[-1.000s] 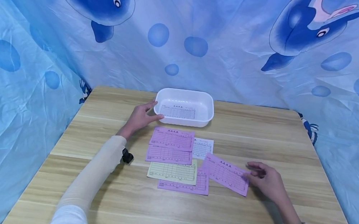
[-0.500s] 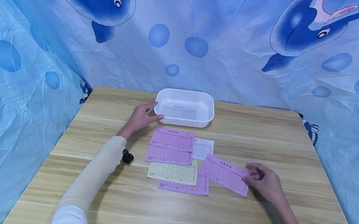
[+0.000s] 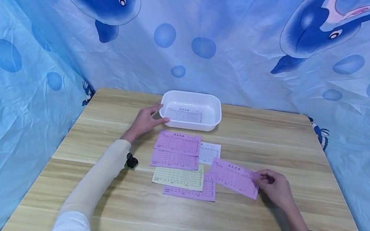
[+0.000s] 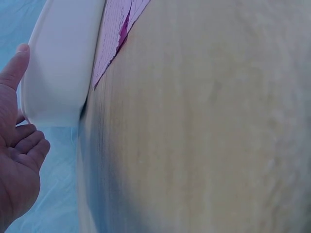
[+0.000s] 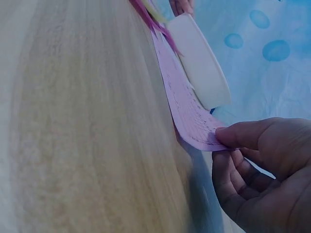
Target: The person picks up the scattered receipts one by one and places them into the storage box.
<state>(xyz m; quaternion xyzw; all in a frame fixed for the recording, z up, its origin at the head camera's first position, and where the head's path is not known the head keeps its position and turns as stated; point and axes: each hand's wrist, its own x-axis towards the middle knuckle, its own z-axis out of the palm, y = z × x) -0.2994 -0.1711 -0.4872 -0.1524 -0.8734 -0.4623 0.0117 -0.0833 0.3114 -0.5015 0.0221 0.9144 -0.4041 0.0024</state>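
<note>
Pinching the right end of a pink slip (image 3: 229,175), the right hand (image 3: 275,187) holds that edge bent up off the tabletop (image 3: 269,138), right of the frame's centre. Toward upper centre, the left hand (image 3: 145,121) grips the left end of a white tray (image 3: 189,125) between thumb and fingers; a printed sheet (image 3: 183,116) lies inside. Below it, more pink papers (image 3: 177,143), a green one and a white one partly overlap.

Slips (image 3: 234,177) are matt paper, the tray (image 3: 189,125) probably glossy plastic
</note>
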